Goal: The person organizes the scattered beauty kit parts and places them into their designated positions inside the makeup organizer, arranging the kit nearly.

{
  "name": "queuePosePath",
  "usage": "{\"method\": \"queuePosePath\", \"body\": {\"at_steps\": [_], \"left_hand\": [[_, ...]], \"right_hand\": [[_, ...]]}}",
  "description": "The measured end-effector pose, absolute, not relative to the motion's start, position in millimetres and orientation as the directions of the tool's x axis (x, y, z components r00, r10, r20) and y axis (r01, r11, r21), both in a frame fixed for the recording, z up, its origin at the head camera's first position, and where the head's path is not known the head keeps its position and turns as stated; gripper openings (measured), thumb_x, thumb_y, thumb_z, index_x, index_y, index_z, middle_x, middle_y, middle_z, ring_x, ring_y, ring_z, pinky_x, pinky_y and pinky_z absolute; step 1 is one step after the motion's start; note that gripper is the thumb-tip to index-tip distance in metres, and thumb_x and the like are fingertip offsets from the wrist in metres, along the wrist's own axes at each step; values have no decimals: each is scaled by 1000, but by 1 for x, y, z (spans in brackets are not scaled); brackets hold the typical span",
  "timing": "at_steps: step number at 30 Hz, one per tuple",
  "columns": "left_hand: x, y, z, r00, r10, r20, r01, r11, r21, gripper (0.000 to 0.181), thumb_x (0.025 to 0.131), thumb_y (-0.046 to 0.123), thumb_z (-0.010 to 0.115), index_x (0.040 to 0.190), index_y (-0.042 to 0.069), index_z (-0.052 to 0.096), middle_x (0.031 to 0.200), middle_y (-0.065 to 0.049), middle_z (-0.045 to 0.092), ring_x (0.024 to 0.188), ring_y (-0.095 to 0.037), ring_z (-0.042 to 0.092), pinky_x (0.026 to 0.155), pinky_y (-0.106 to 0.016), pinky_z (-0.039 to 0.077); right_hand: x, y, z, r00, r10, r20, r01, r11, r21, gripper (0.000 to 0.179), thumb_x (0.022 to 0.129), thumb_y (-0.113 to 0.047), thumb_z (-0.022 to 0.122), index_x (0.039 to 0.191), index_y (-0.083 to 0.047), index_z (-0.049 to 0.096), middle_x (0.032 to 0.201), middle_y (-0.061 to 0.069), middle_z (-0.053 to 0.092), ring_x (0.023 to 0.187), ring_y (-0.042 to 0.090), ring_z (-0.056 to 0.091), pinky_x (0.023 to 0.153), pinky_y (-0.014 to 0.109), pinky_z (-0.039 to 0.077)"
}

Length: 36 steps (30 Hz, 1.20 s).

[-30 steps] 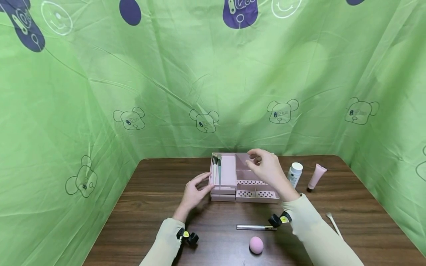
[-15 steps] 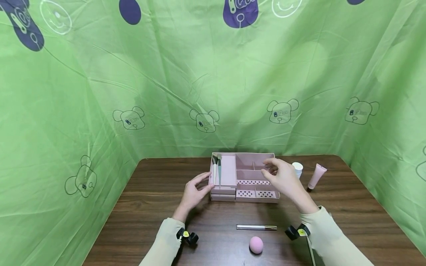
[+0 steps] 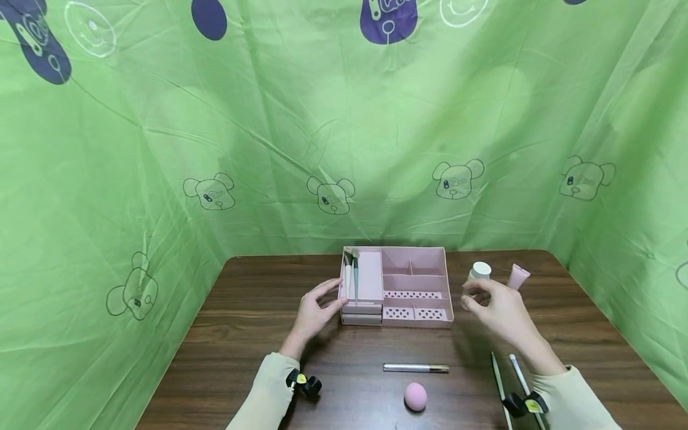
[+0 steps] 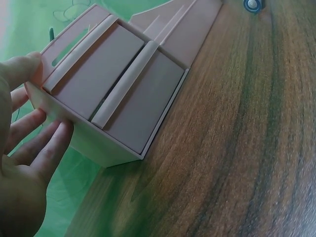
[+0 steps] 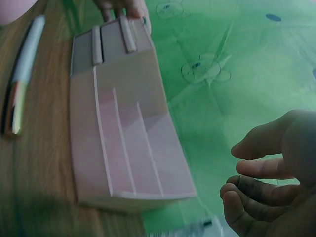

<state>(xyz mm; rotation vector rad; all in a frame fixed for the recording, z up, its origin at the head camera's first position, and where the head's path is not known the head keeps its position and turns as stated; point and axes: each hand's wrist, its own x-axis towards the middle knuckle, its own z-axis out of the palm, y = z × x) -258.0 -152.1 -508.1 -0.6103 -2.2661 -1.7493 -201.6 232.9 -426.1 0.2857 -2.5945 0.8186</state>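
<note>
My left hand touches the left side of a pink cosmetics organizer, thumb near its front corner. In the left wrist view, fingers lie along the side wall of the organizer, beside two drawer fronts. A white-handled makeup brush and a green-handled one lie in its upper left tray. Its right compartments hold nothing visible. My right hand hovers right of the organizer, fingers loosely curled and holding nothing. It partly covers a white bottle and a pink tube.
A silver pen-like tube lies crosswise in front of the organizer. Nearer sits a pink ball-shaped sponge. Two slim sticks, one green and one white, lie partly under the right forearm. Green cloth surrounds the wooden table.
My right hand has swung from above the organizer's right compartments out to the right, in front of the bottle. The left hand has stayed at the organizer's side.
</note>
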Motion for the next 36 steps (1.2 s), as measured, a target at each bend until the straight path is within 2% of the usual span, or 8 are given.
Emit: {"method": "queuePosePath", "body": {"at_steps": [9,11,15,18,23,32,36], "left_hand": [[-266,-153,-522,-901,160,404,427,151,892,48,83,14,79,128,8,64,134,-12,60,118,-31,61,96,-53,52],[-266,-153,-523,-895,168,413,437,148,887,48,83,16,78,128,8,64,134,-13,60,118,-32,61,96,-54,52],[-266,-154,-524,-893,177,414,439,134,889,49,84,20,78,129,7,63,134,-13,59,117,-31,61,96,-56,51],[-259,-152,-512,-901,184,392,419,145,896,48,85,15,76,129,2,61,135,-15,58,118,-33,61,98,-57,50],[-248,-152,-492,-896,211,391,427,168,889,48,86,6,73,130,-6,58,136,-23,55,119,-40,58,99,-60,47],[-249,-154,-492,-894,212,395,437,215,874,47,86,7,74,129,-5,59,135,-24,56,120,-40,58,100,-59,47],[-259,-154,-508,-894,195,404,442,223,869,47,85,8,75,129,-3,60,135,-23,56,120,-40,58,101,-60,47]], "right_hand": [[-190,267,-445,-926,-12,378,-207,853,-479,18,80,-15,76,97,-13,71,79,-2,72,68,4,62,60,30,50],[-188,274,-450,-933,-3,360,-186,861,-474,19,81,-16,75,98,-12,71,79,-1,73,68,9,64,61,32,50],[-183,287,-458,-949,3,317,-150,877,-457,23,82,-16,74,103,-8,70,82,5,74,74,25,70,67,46,53],[-180,297,-465,-954,14,298,-121,895,-430,27,81,-17,73,106,-6,69,84,9,75,78,33,71,68,54,51],[-176,312,-476,-960,45,276,-70,918,-391,33,79,-19,74,108,-3,67,89,14,73,84,43,67,63,54,49],[-172,334,-483,-988,28,153,-29,934,-356,40,81,-22,73,111,2,64,88,18,70,82,45,64,62,57,49],[-168,341,-486,-993,37,112,-5,937,-348,41,81,-23,73,111,3,63,87,16,68,81,47,63,59,56,49]]}}
